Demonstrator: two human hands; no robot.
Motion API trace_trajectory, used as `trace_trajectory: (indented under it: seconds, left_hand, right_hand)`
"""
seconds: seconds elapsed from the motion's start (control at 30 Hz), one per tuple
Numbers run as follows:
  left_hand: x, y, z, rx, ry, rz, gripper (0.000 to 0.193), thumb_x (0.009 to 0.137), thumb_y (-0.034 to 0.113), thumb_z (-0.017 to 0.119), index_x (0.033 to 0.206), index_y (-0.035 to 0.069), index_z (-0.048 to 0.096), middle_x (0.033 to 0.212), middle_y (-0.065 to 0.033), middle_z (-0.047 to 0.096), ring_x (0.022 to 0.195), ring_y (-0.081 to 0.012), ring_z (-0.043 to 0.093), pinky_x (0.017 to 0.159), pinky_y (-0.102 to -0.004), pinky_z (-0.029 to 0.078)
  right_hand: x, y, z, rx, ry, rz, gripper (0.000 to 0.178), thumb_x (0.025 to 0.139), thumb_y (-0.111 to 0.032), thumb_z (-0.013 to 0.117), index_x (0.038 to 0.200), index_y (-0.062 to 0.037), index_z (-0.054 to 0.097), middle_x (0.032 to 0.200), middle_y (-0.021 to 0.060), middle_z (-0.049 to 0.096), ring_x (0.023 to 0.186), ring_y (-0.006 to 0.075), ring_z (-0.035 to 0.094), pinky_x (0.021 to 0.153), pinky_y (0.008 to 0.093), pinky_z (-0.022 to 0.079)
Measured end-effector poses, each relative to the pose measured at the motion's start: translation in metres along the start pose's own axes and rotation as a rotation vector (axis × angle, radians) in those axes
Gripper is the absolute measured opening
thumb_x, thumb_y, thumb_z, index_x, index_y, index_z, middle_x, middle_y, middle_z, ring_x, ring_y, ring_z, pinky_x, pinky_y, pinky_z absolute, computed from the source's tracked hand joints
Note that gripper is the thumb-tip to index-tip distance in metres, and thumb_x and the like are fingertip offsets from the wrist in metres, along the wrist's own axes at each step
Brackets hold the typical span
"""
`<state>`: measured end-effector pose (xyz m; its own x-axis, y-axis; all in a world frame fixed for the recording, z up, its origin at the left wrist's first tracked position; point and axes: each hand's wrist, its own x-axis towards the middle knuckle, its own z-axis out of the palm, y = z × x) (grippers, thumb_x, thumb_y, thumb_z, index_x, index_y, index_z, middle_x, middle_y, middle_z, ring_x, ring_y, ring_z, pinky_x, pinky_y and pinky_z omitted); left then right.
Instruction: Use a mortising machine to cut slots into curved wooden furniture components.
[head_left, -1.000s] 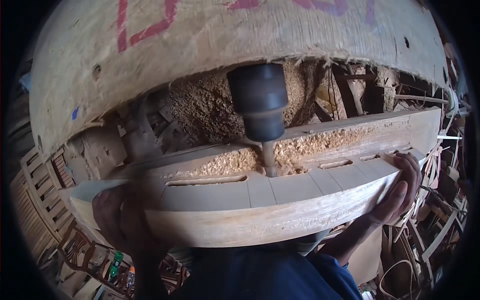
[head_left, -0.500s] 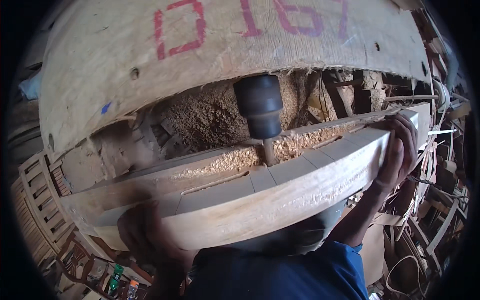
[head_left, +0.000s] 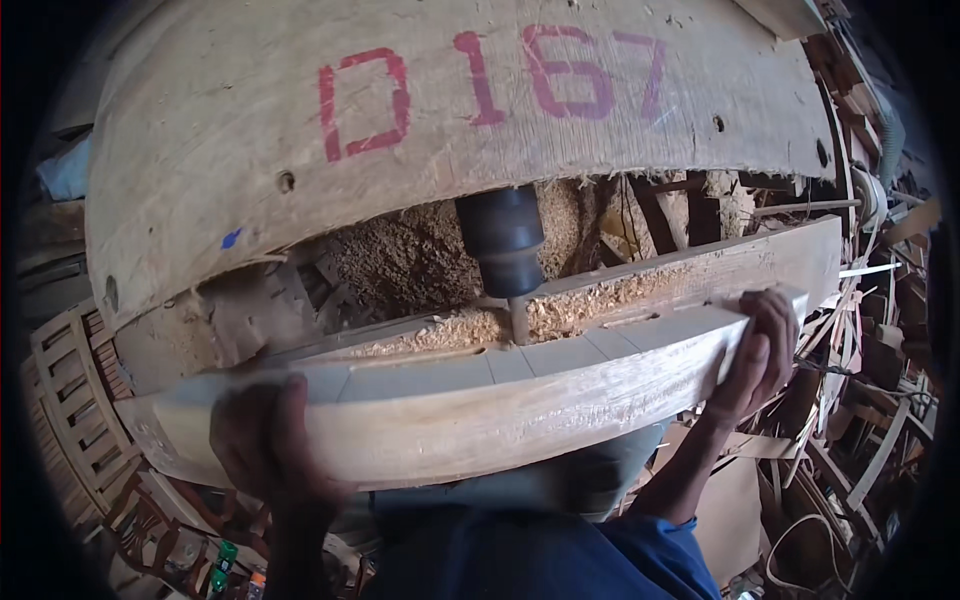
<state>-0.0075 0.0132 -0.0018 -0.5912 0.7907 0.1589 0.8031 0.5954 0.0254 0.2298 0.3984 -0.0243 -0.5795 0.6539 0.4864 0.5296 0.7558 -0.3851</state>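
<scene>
Between the left fingers (head_left: 291, 425) and the right fingers (head_left: 772, 318), both clasping it near its ends, sits the board (head_left: 500, 425); if either grip slackens, I'd fear the bit (head_left: 519, 322) between them snagging and wrenching it.

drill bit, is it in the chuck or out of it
In: the drill bit juts from the lower end of the black chuck, toward the wooden piece.
</scene>
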Motion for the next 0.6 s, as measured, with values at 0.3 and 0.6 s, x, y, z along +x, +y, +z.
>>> trace_trajectory:
  seconds: [0.3, 0.6]
  left_hand:
    - [0.010, 0.007, -0.025, -0.241, -0.252, -0.093, 0.108, 0.050, 0.042, 0.102, 0.141, 0.001, 0.061, 0.128, -0.0221, 0.064, 0.116, -0.0457, 0.061, 0.101, -0.0588, 0.048]
    - [0.000, -0.010, -0.024, -0.334, -0.239, 0.009, 0.084, 0.077, 0.054, 0.093, 0.138, 0.003, 0.066, 0.126, -0.0201, 0.072, 0.104, -0.0428, 0.069, 0.091, -0.0564, 0.054]
  right_hand:
    - [0.037, 0.032, -0.006, -0.077, -0.090, 0.078, 0.052, 0.110, -0.041, 0.063, 0.131, 0.0053, 0.070, 0.144, 0.0250, 0.063, 0.127, 0.0411, 0.066, 0.115, 0.0510, 0.047]
    - [0.061, 0.094, -0.005, 0.012, -0.137, 0.409, 0.049, 0.108, -0.040, 0.069, 0.122, 0.0070, 0.074, 0.103, 0.0185, 0.074, 0.098, 0.0266, 0.064, 0.096, 0.0395, 0.049]
